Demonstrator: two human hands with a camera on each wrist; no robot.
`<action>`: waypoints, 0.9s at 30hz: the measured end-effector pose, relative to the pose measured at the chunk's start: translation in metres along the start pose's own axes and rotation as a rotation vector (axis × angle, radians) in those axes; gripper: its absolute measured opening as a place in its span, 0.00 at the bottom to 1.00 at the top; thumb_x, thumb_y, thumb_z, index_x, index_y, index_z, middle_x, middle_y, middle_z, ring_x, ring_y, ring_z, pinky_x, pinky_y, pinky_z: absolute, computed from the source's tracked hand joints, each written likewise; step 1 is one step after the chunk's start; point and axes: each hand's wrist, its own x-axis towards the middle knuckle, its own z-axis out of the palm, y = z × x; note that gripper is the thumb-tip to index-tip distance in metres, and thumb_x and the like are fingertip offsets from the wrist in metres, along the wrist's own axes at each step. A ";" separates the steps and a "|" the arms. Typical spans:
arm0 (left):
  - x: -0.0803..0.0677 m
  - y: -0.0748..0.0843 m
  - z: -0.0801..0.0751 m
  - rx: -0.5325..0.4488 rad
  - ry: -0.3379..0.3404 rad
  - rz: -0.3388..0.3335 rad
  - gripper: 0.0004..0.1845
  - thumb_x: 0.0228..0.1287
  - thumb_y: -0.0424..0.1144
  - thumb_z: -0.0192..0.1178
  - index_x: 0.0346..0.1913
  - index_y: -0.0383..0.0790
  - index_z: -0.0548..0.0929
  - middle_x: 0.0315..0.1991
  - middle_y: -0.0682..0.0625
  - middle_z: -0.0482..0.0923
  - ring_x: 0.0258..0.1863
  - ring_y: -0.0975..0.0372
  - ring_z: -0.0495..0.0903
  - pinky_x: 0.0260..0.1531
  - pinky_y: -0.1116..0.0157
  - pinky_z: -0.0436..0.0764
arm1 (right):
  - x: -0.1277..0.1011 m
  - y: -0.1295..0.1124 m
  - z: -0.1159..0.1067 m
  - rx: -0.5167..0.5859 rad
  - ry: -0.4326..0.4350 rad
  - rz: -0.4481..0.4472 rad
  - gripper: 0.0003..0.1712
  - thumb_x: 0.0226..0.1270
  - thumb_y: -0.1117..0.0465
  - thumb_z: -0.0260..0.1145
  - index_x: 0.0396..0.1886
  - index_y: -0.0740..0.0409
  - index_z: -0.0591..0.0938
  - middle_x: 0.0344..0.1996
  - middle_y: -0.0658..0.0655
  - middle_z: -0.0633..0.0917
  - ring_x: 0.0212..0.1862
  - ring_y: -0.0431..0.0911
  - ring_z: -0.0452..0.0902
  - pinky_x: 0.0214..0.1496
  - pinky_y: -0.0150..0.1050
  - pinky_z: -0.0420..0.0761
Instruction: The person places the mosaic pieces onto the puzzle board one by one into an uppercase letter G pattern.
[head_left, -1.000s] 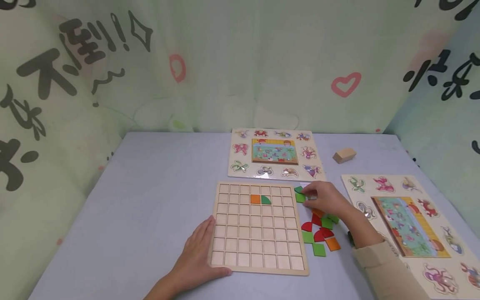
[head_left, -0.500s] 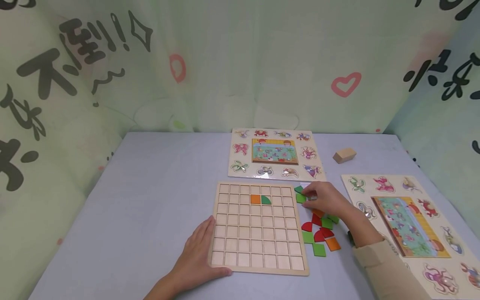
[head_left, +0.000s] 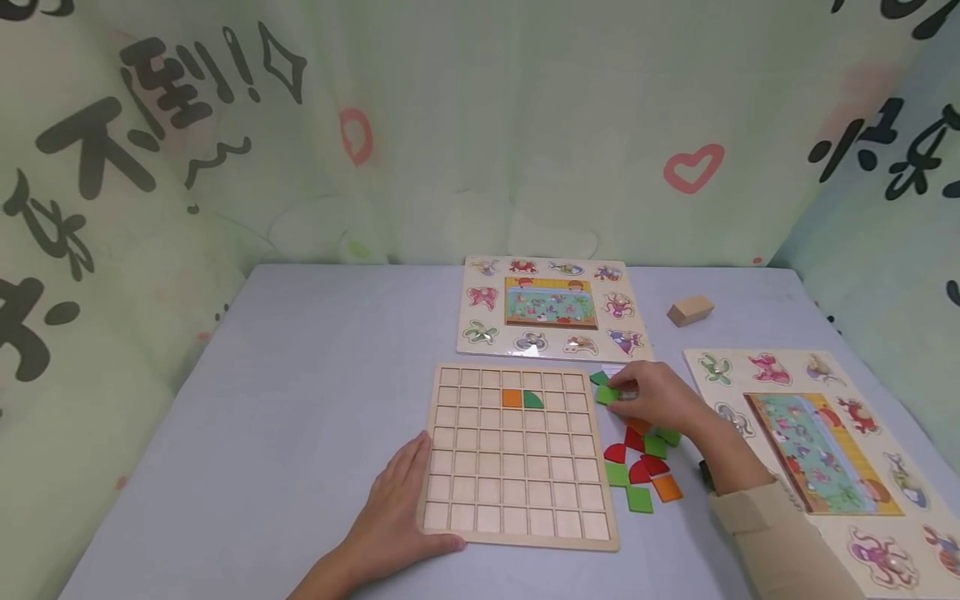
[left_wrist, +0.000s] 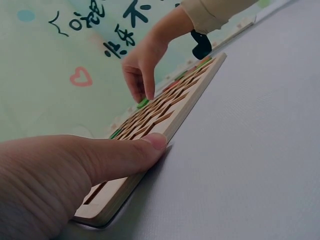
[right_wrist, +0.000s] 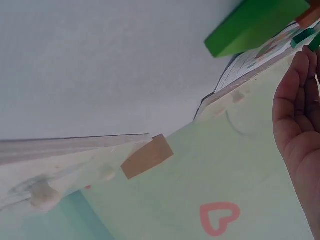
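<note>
A wooden grid board (head_left: 517, 457) lies flat at mid-table. Set side by side in its upper cells are an orange square tile (head_left: 512, 398) and a dark green quarter-circle tile (head_left: 532, 400). My left hand (head_left: 386, 512) rests at the board's near left corner, fingers along the left side and the straight thumb (left_wrist: 125, 156) on the near edge. Beyond the board's right side, my right hand (head_left: 662, 400) pinches a light green square tile (head_left: 606, 396), also visible under its fingertips in the left wrist view. A dark green tile (head_left: 598, 378) lies just behind that one.
Several red, orange and green tiles (head_left: 640, 500) lie scattered right of the board. One picture puzzle board (head_left: 547, 346) lies behind the grid, another (head_left: 825, 450) at the right. A wooden block (head_left: 690, 311) sits back right. A printed curtain (head_left: 480, 167) surrounds the table.
The light green square tile has shifted slightly right and turned under my right fingertips. My left hand and the grid board have stayed put.
</note>
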 end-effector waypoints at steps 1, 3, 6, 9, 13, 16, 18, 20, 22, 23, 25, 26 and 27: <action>0.000 0.000 0.000 0.001 -0.001 -0.001 0.66 0.35 0.70 0.65 0.71 0.35 0.47 0.71 0.46 0.46 0.68 0.54 0.47 0.59 0.47 0.54 | 0.000 -0.001 -0.001 0.001 0.003 0.002 0.20 0.52 0.61 0.71 0.44 0.67 0.81 0.40 0.60 0.81 0.41 0.51 0.74 0.45 0.47 0.77; 0.001 0.000 0.000 0.000 -0.004 -0.001 0.66 0.35 0.71 0.65 0.71 0.35 0.47 0.71 0.46 0.46 0.68 0.54 0.46 0.59 0.47 0.54 | 0.000 -0.004 -0.003 0.002 0.015 -0.002 0.20 0.52 0.61 0.71 0.44 0.66 0.81 0.39 0.59 0.81 0.41 0.51 0.74 0.44 0.47 0.77; 0.001 0.000 0.000 -0.001 -0.012 -0.003 0.66 0.35 0.71 0.64 0.71 0.35 0.47 0.71 0.46 0.46 0.68 0.55 0.46 0.60 0.48 0.54 | 0.001 -0.012 -0.003 0.010 0.033 -0.043 0.19 0.52 0.62 0.71 0.43 0.66 0.82 0.38 0.57 0.81 0.41 0.51 0.74 0.44 0.46 0.77; 0.001 0.001 -0.001 -0.005 -0.018 -0.008 0.66 0.35 0.71 0.64 0.71 0.35 0.47 0.72 0.47 0.45 0.68 0.55 0.45 0.60 0.48 0.53 | 0.006 -0.023 0.000 0.029 0.033 -0.119 0.17 0.52 0.63 0.71 0.42 0.67 0.82 0.36 0.57 0.81 0.40 0.51 0.75 0.45 0.47 0.76; 0.001 0.000 -0.001 -0.007 -0.018 -0.005 0.66 0.35 0.71 0.64 0.71 0.36 0.47 0.72 0.47 0.45 0.68 0.56 0.45 0.60 0.49 0.53 | 0.012 -0.039 0.006 0.049 0.024 -0.177 0.16 0.51 0.64 0.71 0.41 0.66 0.83 0.36 0.55 0.81 0.40 0.51 0.75 0.45 0.48 0.76; 0.001 0.000 -0.001 -0.009 -0.007 0.009 0.66 0.35 0.71 0.64 0.71 0.35 0.47 0.71 0.46 0.45 0.68 0.55 0.45 0.60 0.48 0.54 | 0.017 -0.049 0.011 0.043 0.025 -0.183 0.16 0.50 0.64 0.72 0.40 0.64 0.83 0.34 0.52 0.81 0.39 0.49 0.75 0.44 0.45 0.77; 0.001 -0.001 -0.001 -0.012 -0.001 0.011 0.66 0.35 0.70 0.65 0.71 0.34 0.47 0.71 0.46 0.46 0.68 0.55 0.46 0.60 0.48 0.54 | 0.020 -0.057 0.014 0.038 0.023 -0.211 0.15 0.50 0.64 0.72 0.39 0.64 0.83 0.34 0.52 0.81 0.38 0.48 0.75 0.43 0.44 0.76; 0.000 -0.001 -0.001 -0.011 0.001 0.008 0.66 0.35 0.69 0.66 0.71 0.35 0.48 0.71 0.46 0.46 0.68 0.55 0.46 0.60 0.49 0.53 | 0.024 -0.066 0.018 0.031 0.014 -0.243 0.15 0.51 0.64 0.71 0.39 0.64 0.84 0.33 0.51 0.81 0.37 0.48 0.74 0.42 0.43 0.76; -0.001 -0.001 -0.001 -0.007 -0.001 0.005 0.65 0.35 0.69 0.66 0.71 0.35 0.47 0.71 0.47 0.46 0.68 0.56 0.46 0.60 0.50 0.53 | 0.028 -0.075 0.022 0.022 0.006 -0.287 0.14 0.51 0.64 0.71 0.39 0.64 0.84 0.33 0.51 0.81 0.38 0.47 0.75 0.42 0.42 0.76; -0.001 -0.002 -0.001 -0.006 -0.002 0.004 0.65 0.35 0.69 0.66 0.71 0.35 0.47 0.71 0.47 0.46 0.68 0.56 0.46 0.60 0.50 0.53 | 0.030 -0.079 0.024 0.018 0.002 -0.312 0.13 0.51 0.64 0.71 0.38 0.64 0.84 0.33 0.52 0.81 0.38 0.47 0.75 0.42 0.42 0.76; -0.001 -0.002 -0.001 -0.003 -0.003 0.007 0.65 0.35 0.69 0.66 0.71 0.36 0.47 0.72 0.47 0.45 0.69 0.57 0.45 0.61 0.51 0.52 | 0.034 -0.086 0.027 0.009 -0.005 -0.347 0.12 0.52 0.65 0.70 0.38 0.64 0.84 0.33 0.51 0.81 0.38 0.47 0.75 0.41 0.41 0.76; 0.000 -0.002 -0.001 -0.001 -0.003 0.008 0.65 0.35 0.69 0.66 0.72 0.36 0.47 0.72 0.48 0.45 0.69 0.57 0.45 0.61 0.51 0.52 | 0.035 -0.089 0.029 0.004 -0.009 -0.364 0.12 0.52 0.65 0.70 0.37 0.63 0.84 0.33 0.51 0.81 0.38 0.47 0.76 0.41 0.41 0.76; 0.000 -0.002 -0.001 0.001 -0.004 0.009 0.65 0.35 0.69 0.65 0.72 0.36 0.46 0.72 0.48 0.45 0.69 0.57 0.45 0.61 0.51 0.52 | 0.037 -0.092 0.031 0.001 -0.013 -0.378 0.11 0.53 0.65 0.70 0.37 0.63 0.84 0.33 0.51 0.81 0.38 0.47 0.76 0.41 0.40 0.76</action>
